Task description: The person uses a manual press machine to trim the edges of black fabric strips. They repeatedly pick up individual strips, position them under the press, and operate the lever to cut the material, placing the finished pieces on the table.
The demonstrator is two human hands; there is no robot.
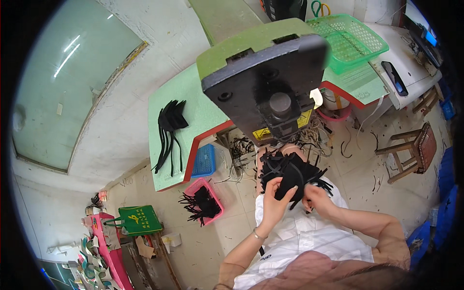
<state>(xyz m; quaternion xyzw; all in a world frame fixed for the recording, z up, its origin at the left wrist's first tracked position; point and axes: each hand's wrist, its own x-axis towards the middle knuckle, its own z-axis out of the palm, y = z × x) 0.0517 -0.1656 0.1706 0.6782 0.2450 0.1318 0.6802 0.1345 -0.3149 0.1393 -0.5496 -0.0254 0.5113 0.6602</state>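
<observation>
At the far left of the green table [166, 104] lies one loose stack of flat black fabric pieces with long black straps [170, 126] trailing over the table's front edge. Below it on the floor stand two small baskets: a blue plastic basket [204, 162] tucked under the table, and a pink plastic basket [207, 203] holding more black strapped pieces. In the middle, the green-and-black head of a press machine [263, 77] hangs over the person's lap. There the bundle of black strapped fabric pieces [290, 175] rests, held just under the machine and well apart from the stack on the table. The left hand [275, 197] closes its grip on the bundle's lower left edge, thumb up and fingers curled round the fabric. The right hand [313, 197] pinches the bundle's right side, though how tightly its fingers close I cannot tell, since the fabric hides them. I judge that the step in hand is sorting or separating one piece from the bundle. The next move likely calls for peeling a single layer free without tangling the straps, while the other hand keeps the rest together. Further right, one green plastic mesh basket [349, 41] sits on the table's back corner, one dark phone-like slab [394, 77] lies on a white surface beside it, and one wooden stool [411, 150] stands on the floor.
</observation>
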